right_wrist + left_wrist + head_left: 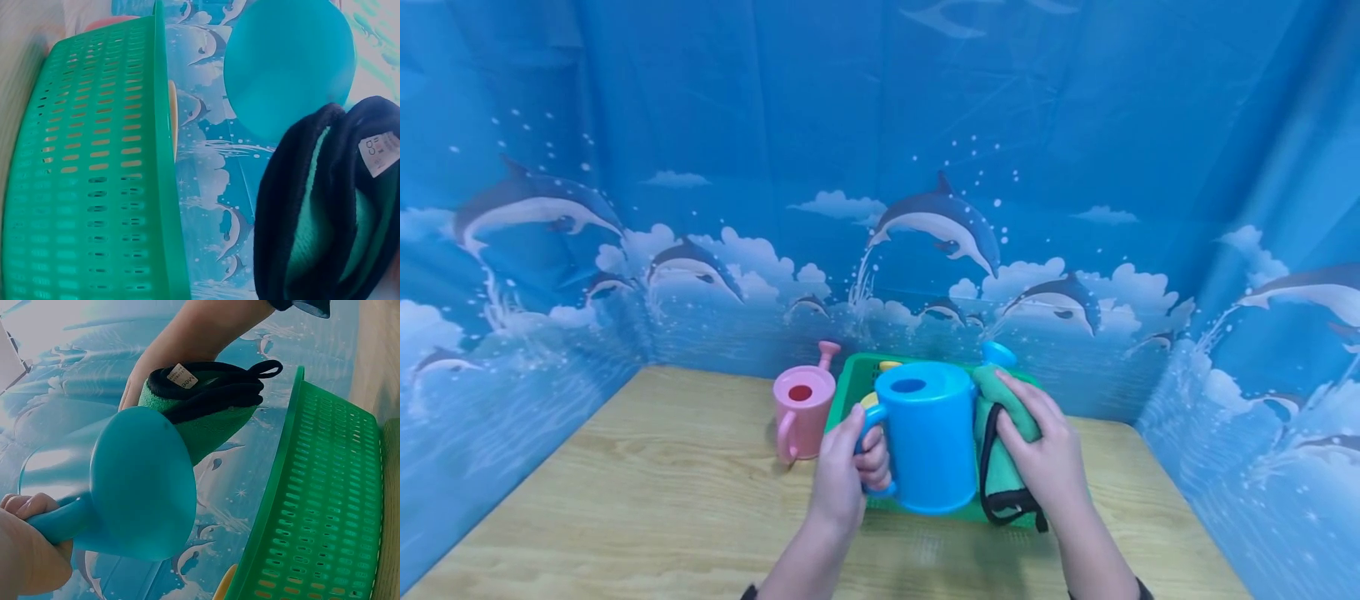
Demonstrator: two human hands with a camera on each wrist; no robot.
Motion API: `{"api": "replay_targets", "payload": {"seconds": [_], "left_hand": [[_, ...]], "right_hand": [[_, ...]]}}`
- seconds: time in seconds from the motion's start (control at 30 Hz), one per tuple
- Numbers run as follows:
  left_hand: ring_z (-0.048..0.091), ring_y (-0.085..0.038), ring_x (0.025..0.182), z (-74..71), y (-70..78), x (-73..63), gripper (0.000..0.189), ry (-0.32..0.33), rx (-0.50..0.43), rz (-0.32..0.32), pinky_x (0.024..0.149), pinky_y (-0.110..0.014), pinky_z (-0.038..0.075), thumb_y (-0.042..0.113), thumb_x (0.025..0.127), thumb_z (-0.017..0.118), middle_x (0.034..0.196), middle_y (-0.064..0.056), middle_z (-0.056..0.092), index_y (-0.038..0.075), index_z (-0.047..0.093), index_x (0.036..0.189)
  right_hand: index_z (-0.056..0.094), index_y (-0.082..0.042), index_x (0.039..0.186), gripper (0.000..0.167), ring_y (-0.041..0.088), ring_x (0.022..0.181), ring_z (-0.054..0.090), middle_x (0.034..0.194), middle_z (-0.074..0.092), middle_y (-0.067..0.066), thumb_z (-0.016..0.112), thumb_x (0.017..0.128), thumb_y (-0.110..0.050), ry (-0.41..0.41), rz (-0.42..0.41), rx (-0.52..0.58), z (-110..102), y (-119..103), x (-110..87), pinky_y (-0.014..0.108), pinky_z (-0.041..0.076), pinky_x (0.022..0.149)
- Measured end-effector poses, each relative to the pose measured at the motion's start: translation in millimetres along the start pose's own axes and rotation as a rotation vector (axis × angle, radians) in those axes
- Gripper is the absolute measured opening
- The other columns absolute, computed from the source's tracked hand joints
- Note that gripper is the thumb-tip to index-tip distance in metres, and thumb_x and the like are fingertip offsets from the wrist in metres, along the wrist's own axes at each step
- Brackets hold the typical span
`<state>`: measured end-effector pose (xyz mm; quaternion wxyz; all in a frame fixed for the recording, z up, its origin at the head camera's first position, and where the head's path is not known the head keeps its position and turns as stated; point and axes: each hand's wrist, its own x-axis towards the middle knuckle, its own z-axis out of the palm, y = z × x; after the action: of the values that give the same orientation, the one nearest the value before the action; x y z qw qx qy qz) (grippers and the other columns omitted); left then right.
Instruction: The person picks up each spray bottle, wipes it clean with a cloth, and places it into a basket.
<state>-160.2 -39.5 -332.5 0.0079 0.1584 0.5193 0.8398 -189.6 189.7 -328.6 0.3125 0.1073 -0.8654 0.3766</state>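
Observation:
My left hand (844,467) grips the handle of a blue watering can (934,442), which is held up in front of a green basket. In the left wrist view the can's round base (147,484) faces the camera, above the basket's rim. A folded green cloth (1009,454) with black edging and a hanging loop is held in my right hand (1051,446), against the can's spout side. The blue sprinkler head (998,354) shows just above the cloth. In the right wrist view the cloth's dark folded edges (300,206) and white tag (380,153) are near the camera.
The green perforated basket (319,494) stands on the wooden table (647,500), with yellow items (890,365) partly showing inside it. A pink watering can (805,408) stands to the left of the basket. A blue dolphin-print curtain (880,125) hangs round the table's back and sides.

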Motion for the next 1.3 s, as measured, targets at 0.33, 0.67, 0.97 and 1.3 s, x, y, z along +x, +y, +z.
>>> {"api": "replay_targets", "payload": {"seconds": [0.33, 0.67, 0.97, 1.3], "left_hand": [[0.032, -0.006, 0.045, -2.2, 1.8, 0.2, 0.044, 0.034, -0.019, 0.004, 0.05, -0.019, 0.03, 0.037, 0.105, 0.028, 0.051, 0.008, 0.033, 0.014, 0.034, 0.068], [0.029, -0.007, 0.044, -6.2, 2.0, 2.6, 0.044, 0.086, -0.086, 0.05, 0.048, -0.019, 0.026, 0.033, 0.106, 0.026, 0.05, 0.008, 0.03, 0.014, 0.032, 0.066], [0.032, -0.007, 0.044, -7.4, 1.0, 4.3, 0.043, 0.099, -0.067, 0.042, 0.049, -0.018, 0.029, 0.033, 0.105, 0.027, 0.051, 0.007, 0.032, 0.014, 0.033, 0.067], [0.032, -0.006, 0.044, -8.4, 0.3, 5.7, 0.044, 0.037, -0.022, 0.025, 0.049, -0.018, 0.029, 0.036, 0.105, 0.029, 0.051, 0.008, 0.032, 0.014, 0.033, 0.067]], "right_hand": [[0.059, -0.026, 0.132, 0.045, 0.029, 0.119, 0.057, 0.131, 0.061, 0.004, 0.063, 0.091, -0.009, -0.078, -0.081, -0.004, 0.2, -2.6, -7.0, 0.045, 0.052, 0.082], [0.06, -0.023, 0.131, 0.041, 0.016, 0.118, 0.057, 0.132, 0.061, 0.003, 0.06, 0.093, -0.009, -0.222, -0.029, 0.078, -3.1, -3.8, -19.1, 0.033, 0.051, 0.089], [0.063, -0.021, 0.126, 0.042, -0.001, 0.112, 0.056, 0.126, 0.064, 0.003, 0.062, 0.088, -0.004, -0.192, -0.083, 0.085, -3.9, 1.0, -30.2, 0.027, 0.051, 0.087], [0.064, -0.02, 0.127, 0.048, -0.016, 0.114, 0.044, 0.122, 0.066, 0.007, 0.067, 0.084, 0.001, -0.013, -0.159, 0.067, 5.8, -1.2, -24.8, 0.004, 0.035, 0.09]]}}
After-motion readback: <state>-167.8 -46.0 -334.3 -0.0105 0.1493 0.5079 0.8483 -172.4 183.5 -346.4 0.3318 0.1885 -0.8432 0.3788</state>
